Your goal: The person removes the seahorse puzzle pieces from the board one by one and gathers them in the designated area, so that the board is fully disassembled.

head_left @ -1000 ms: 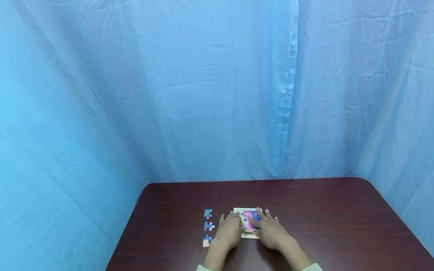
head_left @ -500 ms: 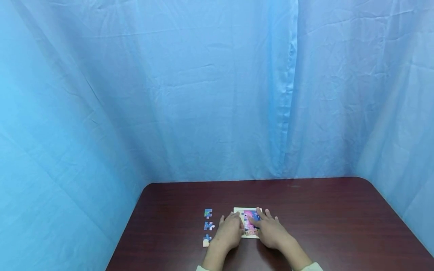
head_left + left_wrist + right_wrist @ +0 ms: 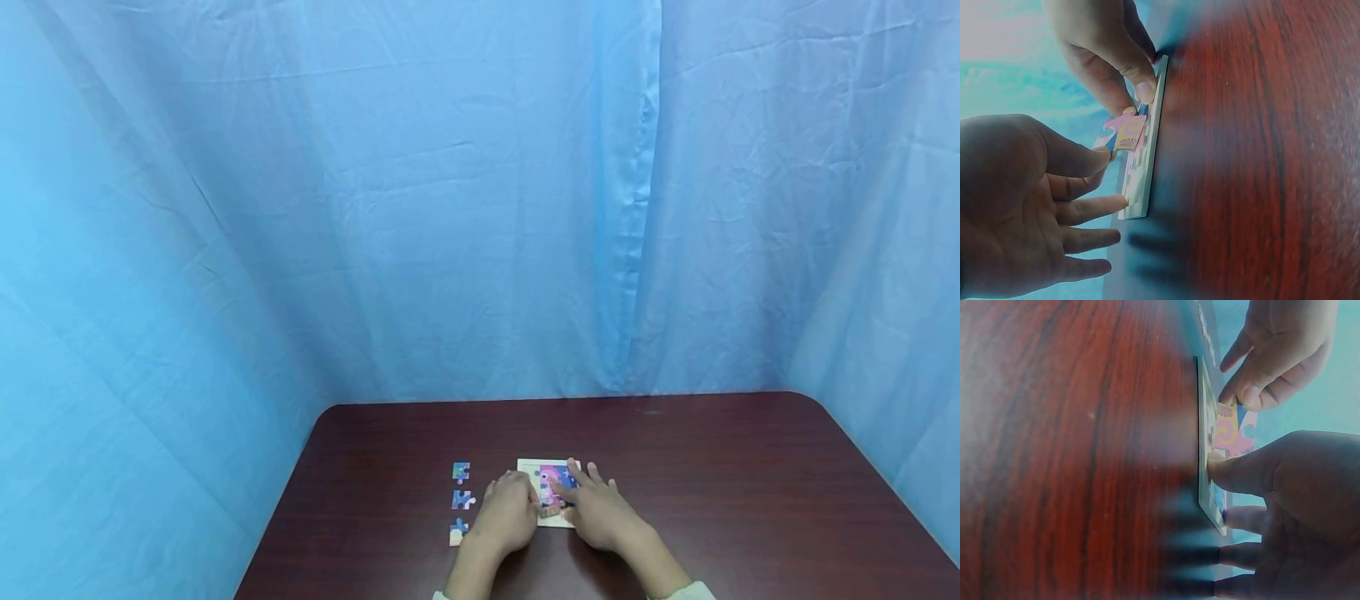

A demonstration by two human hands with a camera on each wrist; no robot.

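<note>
A square puzzle tray (image 3: 528,463) lies on the table, with a pink and blue picture (image 3: 550,477) partly filling it. My left hand (image 3: 507,510) pinches a yellow, pink and blue jigsaw piece (image 3: 1127,132) between thumb and forefinger, its other fingers extended beside the tray. The piece stands tilted up over the tray's near part, as the right wrist view also shows. My right hand (image 3: 603,510) rests on the tray's right side. Its thumb (image 3: 1222,464) presses near the tray's front edge and its fingers are spread, one of them over the picture.
Left of the tray, three loose jigsaw pieces lie in a column: an upper one (image 3: 461,472), a middle one (image 3: 462,499) and a lower one (image 3: 457,532), close to my left forearm. The dark red wooden table (image 3: 712,475) is backed by blue curtains (image 3: 450,208).
The left forefinger has drawn back from the tray's upper left edge. The pinched jigsaw piece has changed its tilt over the tray's near part. My right hand has stayed in place.
</note>
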